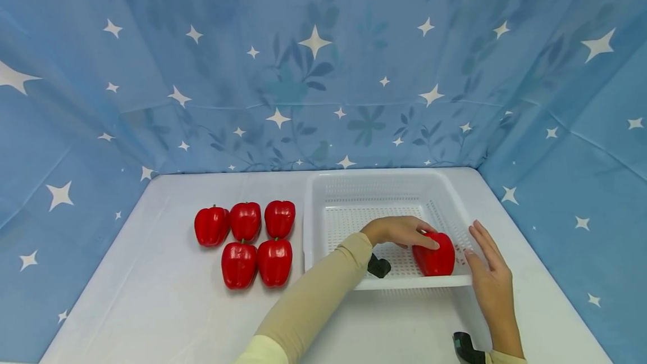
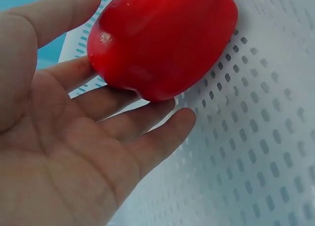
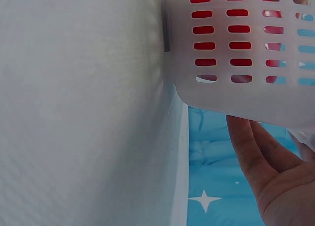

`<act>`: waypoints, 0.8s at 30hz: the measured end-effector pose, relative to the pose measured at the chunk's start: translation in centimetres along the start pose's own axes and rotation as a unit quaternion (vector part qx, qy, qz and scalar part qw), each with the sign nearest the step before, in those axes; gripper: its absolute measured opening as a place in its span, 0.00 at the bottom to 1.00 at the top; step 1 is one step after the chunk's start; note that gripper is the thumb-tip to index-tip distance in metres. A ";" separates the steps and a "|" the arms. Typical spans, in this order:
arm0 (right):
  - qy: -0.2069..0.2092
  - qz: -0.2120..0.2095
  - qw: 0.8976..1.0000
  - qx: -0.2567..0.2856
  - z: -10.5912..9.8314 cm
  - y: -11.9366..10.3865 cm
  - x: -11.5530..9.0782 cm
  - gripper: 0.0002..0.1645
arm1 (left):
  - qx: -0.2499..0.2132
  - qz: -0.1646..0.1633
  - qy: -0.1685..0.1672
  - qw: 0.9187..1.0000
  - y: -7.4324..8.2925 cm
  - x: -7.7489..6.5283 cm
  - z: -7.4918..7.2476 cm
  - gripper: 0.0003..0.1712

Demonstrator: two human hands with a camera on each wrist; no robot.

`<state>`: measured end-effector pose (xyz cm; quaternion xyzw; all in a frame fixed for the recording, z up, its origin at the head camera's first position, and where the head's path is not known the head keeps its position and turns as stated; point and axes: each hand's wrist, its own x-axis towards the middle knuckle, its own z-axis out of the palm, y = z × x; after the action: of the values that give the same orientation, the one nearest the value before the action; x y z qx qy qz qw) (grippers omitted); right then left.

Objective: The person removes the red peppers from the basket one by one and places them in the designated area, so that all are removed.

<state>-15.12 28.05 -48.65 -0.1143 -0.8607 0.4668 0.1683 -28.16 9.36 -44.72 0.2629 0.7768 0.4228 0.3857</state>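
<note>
A red bell pepper (image 1: pixel 436 257) stands inside a white perforated basket (image 1: pixel 399 283), near its front right corner. My left hand (image 1: pixel 404 232) reaches into the basket at the pepper. In the left wrist view its fingers (image 2: pixel 142 120) are loosely extended along the pepper's end, while the thumb is spread away, close to the pepper's edge. My right hand (image 1: pixel 491 277) rests at the basket's right rim with extended fingers. Seen from the right wrist, those fingertips meet the rim, and red shows through the basket's slots.
Several red bell peppers (image 1: pixel 240 264) sit grouped in two rows on the white table (image 1: pixel 151 296), left of the basket. A blue star-patterned curtain (image 1: pixel 313 83) stands behind the table. Small black wrist cameras (image 1: pixel 379 267) are on both wrists.
</note>
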 end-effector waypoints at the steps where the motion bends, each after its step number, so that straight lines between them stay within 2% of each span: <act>1: 0.000 -0.001 1.000 0.001 0.0 0.0 0.0 0.33 | -0.001 0.000 0.001 1.000 0.0 0.1 0.0 0.30; 8: 0.005 -0.003 1.000 0.007 0.0 -0.1 0.0 0.33 | -0.008 0.005 0.010 1.000 -0.1 0.3 0.0 0.30; 16: 0.004 -0.007 1.000 0.006 0.0 -0.1 0.0 0.33 | -0.018 0.032 0.019 0.999 -0.3 0.5 0.3 0.30; 24: -0.001 -0.007 1.000 0.002 -0.1 0.0 -0.1 0.33 | -0.023 0.032 0.040 0.998 0.0 0.6 0.8 0.27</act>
<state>-15.02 28.13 -48.60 -0.1068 -0.8607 0.4675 0.1708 -27.83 10.20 -45.21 0.2614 0.7733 0.4623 0.3464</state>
